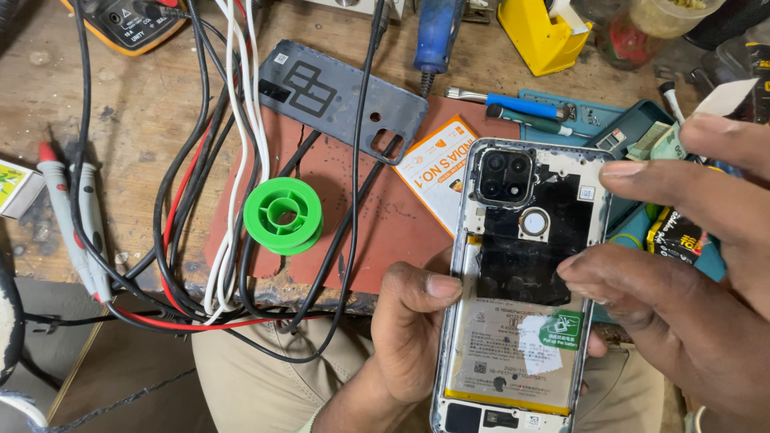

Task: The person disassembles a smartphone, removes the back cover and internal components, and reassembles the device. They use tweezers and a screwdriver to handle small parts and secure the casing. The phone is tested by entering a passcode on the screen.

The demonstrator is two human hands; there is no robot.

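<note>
Opened phone (521, 289) clasped in left hand (409, 337) grip, above lap beside counter (152, 112). Right hand (682, 265) holding nothing, fingertips (581, 269) resting on black shield. Best kept steady, pressing lightly, clear of battery.

A phone-repair workshop bench.

The scarred wooden tabletop (152, 104) carries tangled black, red and white test leads (216, 160), a yellow multimeter (128, 28), a green plastic solder spool (282, 215), a rust-red work mat (377, 216), blue-handled screwdrivers (513, 104) and a detached grey phone back cover (341, 98).
</note>
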